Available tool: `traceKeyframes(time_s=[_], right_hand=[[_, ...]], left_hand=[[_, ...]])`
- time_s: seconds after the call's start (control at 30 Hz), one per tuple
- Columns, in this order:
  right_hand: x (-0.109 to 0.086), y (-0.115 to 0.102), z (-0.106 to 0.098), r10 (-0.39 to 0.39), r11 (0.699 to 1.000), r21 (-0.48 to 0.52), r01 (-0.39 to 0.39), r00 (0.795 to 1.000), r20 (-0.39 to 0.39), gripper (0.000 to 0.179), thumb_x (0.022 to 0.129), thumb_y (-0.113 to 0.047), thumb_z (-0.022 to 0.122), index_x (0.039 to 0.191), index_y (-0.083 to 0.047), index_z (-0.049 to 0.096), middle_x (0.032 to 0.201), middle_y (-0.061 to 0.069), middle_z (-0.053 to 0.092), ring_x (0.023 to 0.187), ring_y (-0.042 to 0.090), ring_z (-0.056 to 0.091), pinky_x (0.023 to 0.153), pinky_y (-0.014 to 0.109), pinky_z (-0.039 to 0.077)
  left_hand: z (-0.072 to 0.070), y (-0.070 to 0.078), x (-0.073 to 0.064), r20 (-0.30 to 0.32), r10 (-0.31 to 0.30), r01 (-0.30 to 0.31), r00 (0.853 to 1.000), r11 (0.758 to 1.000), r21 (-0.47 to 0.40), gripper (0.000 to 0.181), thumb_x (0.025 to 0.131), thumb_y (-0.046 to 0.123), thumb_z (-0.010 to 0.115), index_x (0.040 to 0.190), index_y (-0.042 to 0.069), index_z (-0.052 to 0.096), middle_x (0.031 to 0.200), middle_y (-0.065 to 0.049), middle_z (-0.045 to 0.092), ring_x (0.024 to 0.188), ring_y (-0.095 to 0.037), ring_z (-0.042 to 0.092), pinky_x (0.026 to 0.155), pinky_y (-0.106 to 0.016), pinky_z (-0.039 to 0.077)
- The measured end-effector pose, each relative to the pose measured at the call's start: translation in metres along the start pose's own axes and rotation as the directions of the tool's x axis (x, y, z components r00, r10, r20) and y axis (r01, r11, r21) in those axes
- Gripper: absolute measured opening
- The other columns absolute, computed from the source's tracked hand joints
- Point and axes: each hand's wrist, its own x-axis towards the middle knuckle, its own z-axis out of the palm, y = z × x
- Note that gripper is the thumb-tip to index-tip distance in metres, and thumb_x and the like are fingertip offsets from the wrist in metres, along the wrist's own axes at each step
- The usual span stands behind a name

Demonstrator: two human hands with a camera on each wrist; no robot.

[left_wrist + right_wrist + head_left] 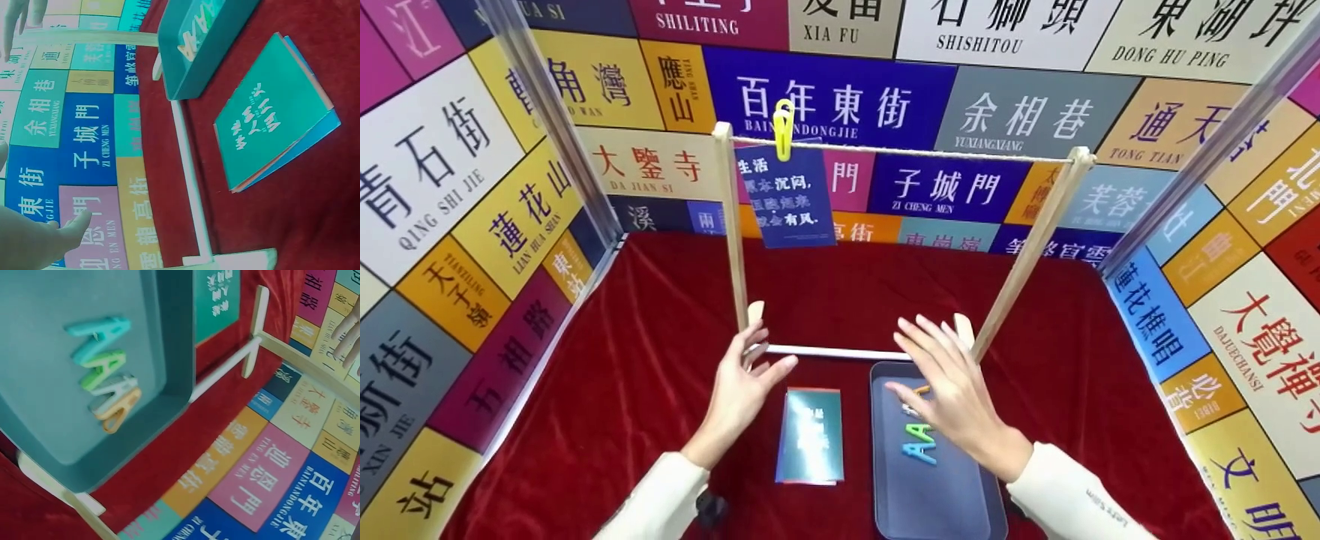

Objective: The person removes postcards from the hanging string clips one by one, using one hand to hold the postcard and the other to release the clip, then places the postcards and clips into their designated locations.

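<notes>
My left hand point(744, 386) is held with loosely extended fingers by the left post of a wooden frame point(733, 240), holding nothing. Over the far part of a dark tray point(937, 499) is my right hand point(956, 394), fingers spread, near the right post. Whether either hand touches the frame, I cannot tell. From the frame's string point(915, 152) a yellow clothespin point(784, 131) holds a dark blue card point(787, 199) at the left. Inside the tray lie a blue clothespin point(98, 336), a green clothespin point(103, 368), a white one and an orange clothespin point(120, 408).
Between the hands lies a small stack of cards point(812, 439), green on top, on the dark red cloth point(660, 300). A white bar point(832, 351) joins the frame's feet. Printed walls point(825, 90) with street names stand behind and at both sides.
</notes>
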Motion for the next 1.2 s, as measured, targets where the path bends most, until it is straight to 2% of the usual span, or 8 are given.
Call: traceKeyframes(time_s=[0.23, 0.4, 0.53, 0.9, 1.2], right_hand=[[0.025, 0.001, -0.003, -0.061, 0.998, -0.023, 0.061, 0.998, 0.016, 0.055, 0.097, -0.043, 0.065, 0.132, -0.001, 0.063, 0.139, 0.014, 0.063, 0.129, 0.034, 0.056, 0.128, 0.037, 0.026], [0.04, 0.0, -0.004, -0.085, 0.995, -0.042, 0.085, 0.996, 0.017, 0.057, 0.094, -0.044, 0.068, 0.133, -0.003, 0.063, 0.14, 0.013, 0.062, 0.13, 0.032, 0.055, 0.126, 0.037, 0.03], [0.053, 0.001, -0.003, -0.112, 0.992, -0.052, 0.113, 0.994, 0.012, 0.059, 0.091, -0.043, 0.072, 0.133, -0.002, 0.062, 0.139, 0.015, 0.062, 0.13, 0.033, 0.055, 0.127, 0.036, 0.029], [0.084, 0.003, -0.002, -0.139, 0.985, -0.092, 0.145, 0.988, 0.062, 0.067, 0.087, -0.043, 0.076, 0.137, -0.002, 0.058, 0.142, 0.015, 0.059, 0.135, 0.032, 0.051, 0.127, 0.04, 0.029], [0.106, 0.007, 0.002, -0.175, 0.979, -0.099, 0.178, 0.984, 0.041, 0.069, 0.086, -0.044, 0.077, 0.137, -0.002, 0.058, 0.143, 0.015, 0.059, 0.135, 0.032, 0.051, 0.125, 0.043, 0.033]], left_hand=[[0.001, 0.017, 0.012, 0.002, 0.019, -0.019, 1.0, 1.0, -0.001, 0.077, 0.085, 0.007, 0.079, 0.152, 0.005, 0.039, 0.151, -0.022, 0.047, 0.14, -0.038, 0.046, 0.116, -0.054, 0.043], [0.004, 0.029, 0.019, -0.005, 0.024, -0.024, 1.0, 1.0, -0.018, 0.078, 0.084, 0.008, 0.08, 0.151, 0.001, 0.039, 0.151, -0.024, 0.045, 0.142, -0.039, 0.043, 0.12, -0.05, 0.039], [0.007, 0.038, 0.025, -0.017, 0.038, -0.039, 0.999, 0.999, -0.031, 0.078, 0.084, 0.008, 0.08, 0.15, 0.001, 0.039, 0.151, -0.025, 0.045, 0.143, -0.039, 0.043, 0.121, -0.048, 0.039], [0.01, 0.05, 0.038, -0.052, 0.038, -0.041, 0.998, 0.998, -0.051, 0.08, 0.085, 0.009, 0.079, 0.152, 0.002, 0.036, 0.153, -0.023, 0.043, 0.144, -0.037, 0.042, 0.122, -0.043, 0.037], [0.017, 0.057, 0.05, -0.08, 0.048, -0.056, 0.996, 0.993, -0.106, 0.081, 0.085, 0.008, 0.079, 0.153, 0.001, 0.034, 0.155, -0.022, 0.04, 0.146, -0.034, 0.041, 0.124, -0.042, 0.035]])
